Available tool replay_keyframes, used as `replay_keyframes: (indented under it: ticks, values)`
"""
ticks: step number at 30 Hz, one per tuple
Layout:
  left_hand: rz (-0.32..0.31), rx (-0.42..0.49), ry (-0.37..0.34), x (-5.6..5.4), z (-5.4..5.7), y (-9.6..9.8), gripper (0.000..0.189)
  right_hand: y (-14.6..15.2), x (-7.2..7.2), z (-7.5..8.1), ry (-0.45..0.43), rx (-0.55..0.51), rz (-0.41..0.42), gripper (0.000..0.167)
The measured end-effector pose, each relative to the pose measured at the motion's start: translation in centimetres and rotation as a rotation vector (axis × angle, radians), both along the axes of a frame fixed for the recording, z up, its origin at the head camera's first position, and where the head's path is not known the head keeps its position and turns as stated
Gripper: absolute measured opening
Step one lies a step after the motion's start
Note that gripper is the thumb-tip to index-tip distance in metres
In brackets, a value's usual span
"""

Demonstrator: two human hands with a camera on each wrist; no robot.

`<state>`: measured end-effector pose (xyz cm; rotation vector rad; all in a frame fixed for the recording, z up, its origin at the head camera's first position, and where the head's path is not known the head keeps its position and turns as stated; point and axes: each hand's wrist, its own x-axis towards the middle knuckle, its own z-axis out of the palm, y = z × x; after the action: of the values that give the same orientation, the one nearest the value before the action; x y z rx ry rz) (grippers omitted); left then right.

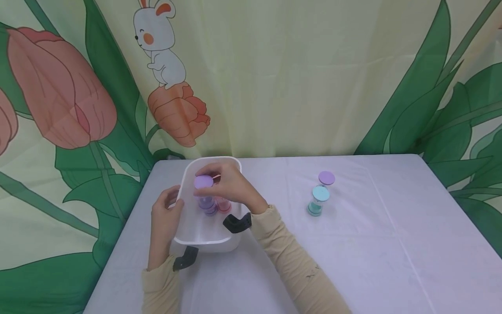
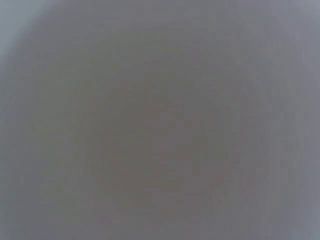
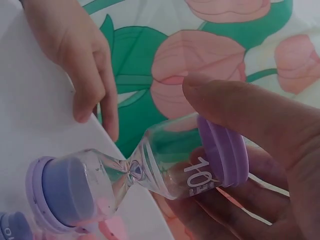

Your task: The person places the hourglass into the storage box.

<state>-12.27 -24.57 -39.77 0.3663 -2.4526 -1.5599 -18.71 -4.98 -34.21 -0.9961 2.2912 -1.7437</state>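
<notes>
My right hand holds a sand timer by one purple cap, thumb on one side and fingers on the other. The timer is clear, marked 10, with bluish-purple sand in its far bulb. It is over the inside of a white plastic bin. A pink sand timer stands in the bin, and part of another timer with bluish sand shows beside it. My left hand grips the bin's left rim, thumb inside and fingers outside. The left wrist view is only a grey blur.
On the white-covered table, to the right of the bin, stands a teal sand timer. A timer with a purple cap is just behind it, partly hidden. A curtain printed with flowers hangs at the table's back edge.
</notes>
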Motion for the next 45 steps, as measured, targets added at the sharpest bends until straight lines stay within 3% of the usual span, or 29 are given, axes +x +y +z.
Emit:
replay_keyframes:
  ticks: [11, 18, 26, 45]
  values:
    - [-0.014, 0.021, -0.004, 0.0, 0.0, -0.1, 0.042, -1.4, 0.1, -0.5, 0.001, 0.084, 0.056, 0.036]
    - [-0.020, 0.018, 0.005, 0.0, -0.1, -0.2, 0.043, -2.0, -0.2, -1.6, 0.071, 0.184, 0.109, 0.036]
    - [-0.036, 0.021, 0.036, 0.0, -0.2, -0.4, 0.042, -2.3, -0.2, -2.5, 0.054, 0.211, 0.169, 0.037]
    - [-0.028, 0.022, 0.026, -0.1, -0.2, -0.3, 0.042, -2.5, -0.5, -2.7, 0.047, 0.394, 0.196, 0.042]
